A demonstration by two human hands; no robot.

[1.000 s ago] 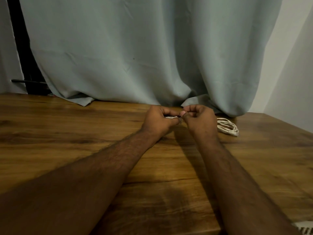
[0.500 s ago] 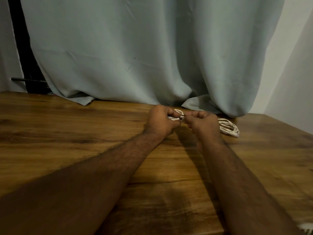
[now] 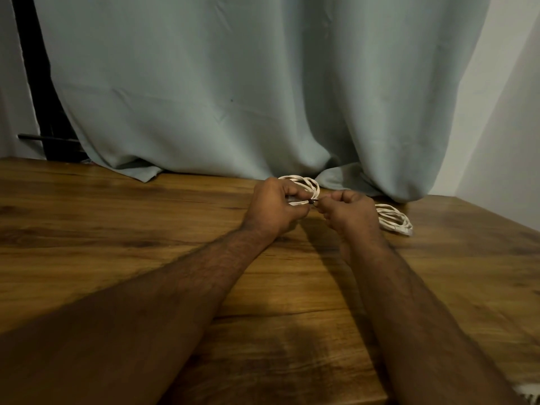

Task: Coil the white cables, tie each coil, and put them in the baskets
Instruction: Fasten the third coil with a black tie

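Both forearms stretch out over the wooden table (image 3: 146,229), hands meeting near its far edge, right in front of the grey-green curtain (image 3: 233,83). The left hand (image 3: 274,207) has its fingers curled tight around a coil of white cable (image 3: 309,185), whose loops stick up above the knuckles, just short of the curtain hem. The right hand (image 3: 347,211) sits just beside it, fingers curled in, thumb and forefinger pinching a small dark tie (image 3: 312,202) at the bottom of that coil. The two hands are almost touching, with only a sliver of a gap at the tie.

Over to the right, a second white coil (image 3: 394,219) lies flat on the wood, partly hidden behind the right hand, close to the curtain's drooping fold. Whether it is tied cannot be told from here.

Room to move: a broad sweep of bare wood runs out to the left of the arms and all the way back toward the person. On the right, the tabletop narrows toward a corner by the pale wall (image 3: 496,141). The curtain hem drapes onto the back edge, with one fold spilling onto the wood at left. At the bottom right corner a scrap of something pale and woven (image 3: 529,396) pokes into view, too cut off to identify.
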